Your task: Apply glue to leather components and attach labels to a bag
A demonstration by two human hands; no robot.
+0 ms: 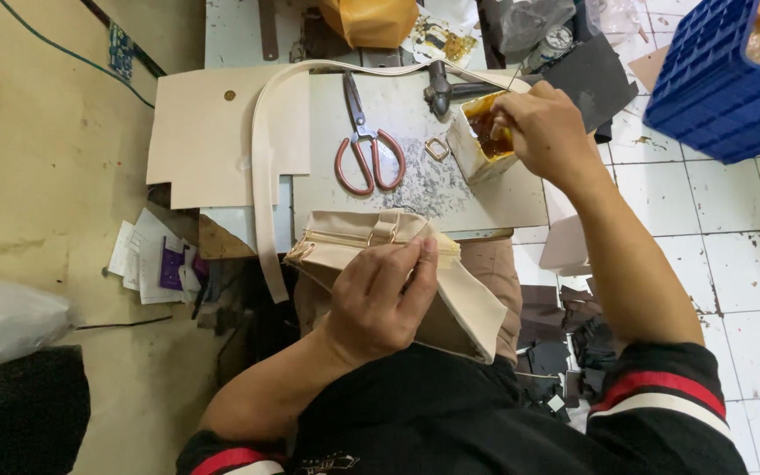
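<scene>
My left hand (pixel 380 295) grips a cream bag piece (pixel 464 303) with a zipper and a metal buckle, holding it over my lap. My right hand (pixel 543 132) reaches into a small open glue tin (pixel 477 145) with amber glue, fingers pinched on a thin tool that is mostly hidden. A long cream strap (pixel 264 176) curves across the low work board (pixel 415 189). Red-handled scissors (pixel 364 149) lie on the board left of the tin. A small metal ring (pixel 437 148) lies beside the tin.
A hammer (pixel 442 88) lies behind the tin. A cream sheet (pixel 213 136) rests at the left. Papers (pixel 156 259) lie on the floor. A blue crate (pixel 723 84) stands at the upper right on white tiles. Dark scraps (pixel 565 339) lie by my right side.
</scene>
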